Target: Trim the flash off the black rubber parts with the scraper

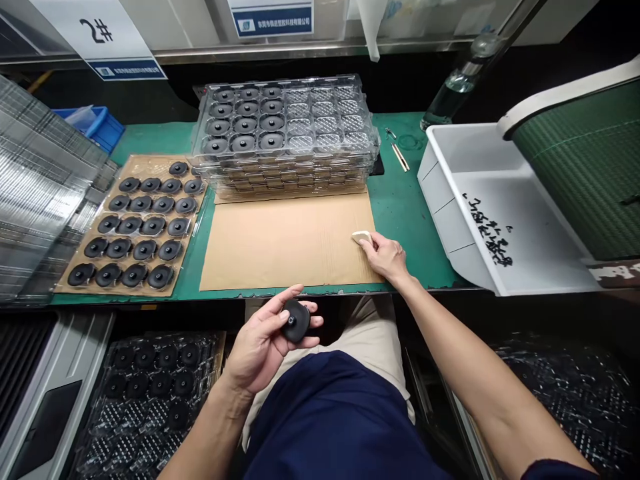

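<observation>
Near the lower middle of the frame, the left hand (257,343) held a black disc (300,327) just off the tabletop's (400,200) near edge, its fingers closed on the rim and face, thumb on top and the others spread behind, probably to support it while leaving the face visible. At right of centre, the right hand's (389,259) fingers gripped a small pale block (361,236) by one end over the cardboard sheet (280,247), seemingly so the other end stayed free.

The trays (290,177) stood stacked at the upper middle, perhaps to leave the sheet within reach; more discs (134,275) sat in rows at left, hubs up, likely kept apart by their pockets.

The held disc was tilted, its hub facing up towards the head. Being nearly round, it showed no clear long axis; the block's ran roughly sideways, free end to the left.
</observation>
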Available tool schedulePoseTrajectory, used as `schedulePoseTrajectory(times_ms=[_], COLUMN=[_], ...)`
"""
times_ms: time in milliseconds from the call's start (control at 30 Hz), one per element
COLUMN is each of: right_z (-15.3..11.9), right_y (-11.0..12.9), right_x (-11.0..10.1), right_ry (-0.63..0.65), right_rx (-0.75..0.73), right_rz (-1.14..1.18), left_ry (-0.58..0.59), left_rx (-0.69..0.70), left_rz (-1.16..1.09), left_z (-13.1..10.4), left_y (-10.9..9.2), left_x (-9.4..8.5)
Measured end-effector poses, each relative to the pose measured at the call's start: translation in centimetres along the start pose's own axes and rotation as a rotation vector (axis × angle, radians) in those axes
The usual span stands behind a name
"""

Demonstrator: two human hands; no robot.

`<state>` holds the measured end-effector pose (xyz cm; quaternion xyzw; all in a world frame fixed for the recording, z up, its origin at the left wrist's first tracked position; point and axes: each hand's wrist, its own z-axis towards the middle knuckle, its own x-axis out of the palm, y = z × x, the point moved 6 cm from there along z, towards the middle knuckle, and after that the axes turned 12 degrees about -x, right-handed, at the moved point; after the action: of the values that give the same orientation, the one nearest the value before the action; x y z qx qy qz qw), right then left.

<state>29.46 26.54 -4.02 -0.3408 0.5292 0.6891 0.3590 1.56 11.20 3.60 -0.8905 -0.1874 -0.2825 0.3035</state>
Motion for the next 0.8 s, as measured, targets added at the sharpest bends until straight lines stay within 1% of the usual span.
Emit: schedulePoseTrajectory(times_ms=[67,200,367,467,533,600,733,800], right_z=[-0.6,-1.2,-1.3,-1.4,-1.4,-1.5,-1.5,-1.4], right_y=[-0.6,0.0,0.3,0.3,0.4,0.4,0.5,0.6], right_x=[0.7,1.4,1.5,1.5,1.5,1.5,1.5,1.4], right_ry=[-0.027,-0.052,-0.058,-0.061,-0.064,-0.066,-0.066,-0.066], right_rx=[0.024,0.005,-0.033,-0.044,-0.047,-0.050,-0.054,-0.050], right_rz=[-0.052,-0.123,-0.167,-0.183,-0.190,-0.196,-0.204,-0.209], left_ry=[-0.003,0.023,0.098,0.091,0.065,0.021,-0.154,-0.217], left_rx=[0.009,0.043,0.062,0.033,0.002,0.001,0.130,0.176], left_rz=[0.014,0.090,0.215,0.245,0.207,0.142,0.028,-0.007], left_z=[0.3,0.8,1.0,1.0,1.1,1.1,1.1,1.1], left_y=[0.0,0.0,0.5,0.7,0.6,0.3,-0.8,-1.0], left_x=[0.0,0.7,1.6,1.5,1.2,0.8,-0.3,-0.7])
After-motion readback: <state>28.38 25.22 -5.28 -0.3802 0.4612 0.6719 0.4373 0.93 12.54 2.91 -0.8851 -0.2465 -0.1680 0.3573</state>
